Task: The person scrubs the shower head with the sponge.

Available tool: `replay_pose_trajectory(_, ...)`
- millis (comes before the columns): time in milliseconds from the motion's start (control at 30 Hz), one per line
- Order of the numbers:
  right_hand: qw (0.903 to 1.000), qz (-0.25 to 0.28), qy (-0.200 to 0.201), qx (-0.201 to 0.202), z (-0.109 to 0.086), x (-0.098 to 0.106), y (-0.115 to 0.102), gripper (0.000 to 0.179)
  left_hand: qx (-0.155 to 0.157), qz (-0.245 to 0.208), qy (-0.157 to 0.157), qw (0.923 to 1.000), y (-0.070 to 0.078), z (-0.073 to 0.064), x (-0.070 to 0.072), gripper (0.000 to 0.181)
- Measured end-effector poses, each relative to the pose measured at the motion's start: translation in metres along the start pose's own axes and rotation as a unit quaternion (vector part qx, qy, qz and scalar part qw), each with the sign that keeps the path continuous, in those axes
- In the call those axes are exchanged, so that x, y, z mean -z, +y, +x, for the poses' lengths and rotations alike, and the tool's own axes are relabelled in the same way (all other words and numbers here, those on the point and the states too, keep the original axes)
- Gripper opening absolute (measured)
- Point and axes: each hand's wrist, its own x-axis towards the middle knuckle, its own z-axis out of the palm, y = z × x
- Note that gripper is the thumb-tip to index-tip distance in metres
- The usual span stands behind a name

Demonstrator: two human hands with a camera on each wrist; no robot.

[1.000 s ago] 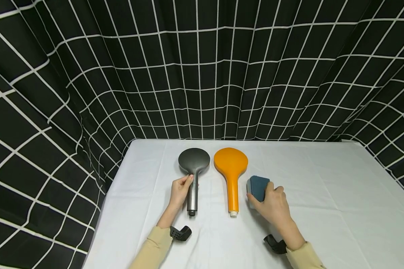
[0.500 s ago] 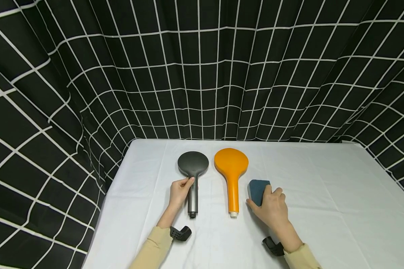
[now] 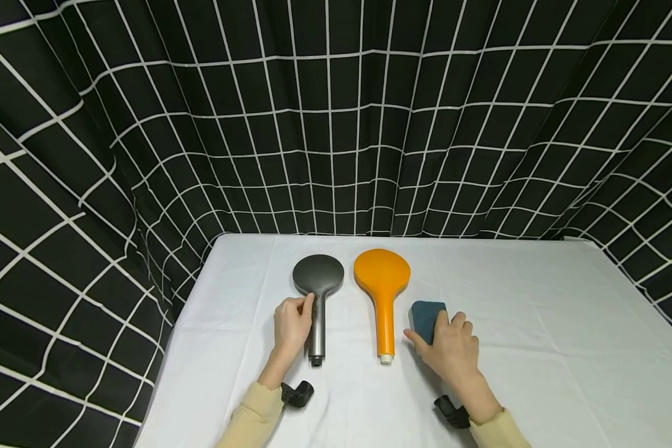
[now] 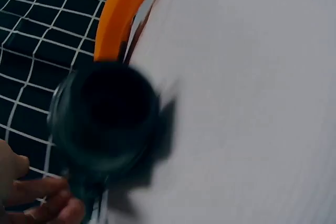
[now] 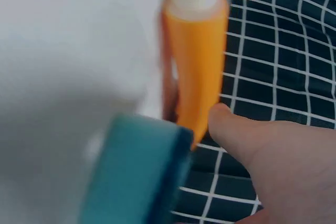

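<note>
A dark grey handheld shower head lies face-down on the white table, handle toward me. My left hand is at its neck, fingertips right beside the handle. In the left wrist view its fingers are loosely bent, with the thumb apart from the handle. An orange shower head with a white threaded end lies parallel to it, untouched. My right hand is over a blue block on the right. In the right wrist view the thumb stands away from the blue block.
White cloth covers the table. Black curtain with a white grid hangs behind it and along both sides. Dark camera mounts sit on both wrists, the left mount close over the cloth.
The grey shower head and the blue block came slightly toward me, then stayed. My left hand has since shifted left off the handle, and my right thumb has spread away from the block.
</note>
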Motion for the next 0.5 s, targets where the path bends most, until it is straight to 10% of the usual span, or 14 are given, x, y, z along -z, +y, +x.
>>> replay_pose_trajectory(167, 0.993, 0.039, 0.093, 0.062, 0.007, 0.008, 0.007, 0.066, -0.121, 0.102, 0.03, 0.9869, 0.011, 0.007, 0.015, 0.029)
replay_pose_trajectory(333, 0.9871, 0.083, 0.085, 0.108, 0.015, 0.011, 0.014, 0.081, -0.211, 0.142, -0.073, 0.9643, 0.021, 0.009, 0.026, 0.057)
replay_pose_trajectory(500, 0.9898, 0.082, 0.051, 0.104, 0.016, 0.011, 0.014, 0.084, -0.234, 0.187, -0.135, 0.9444, 0.025, 0.005, 0.028, 0.064)
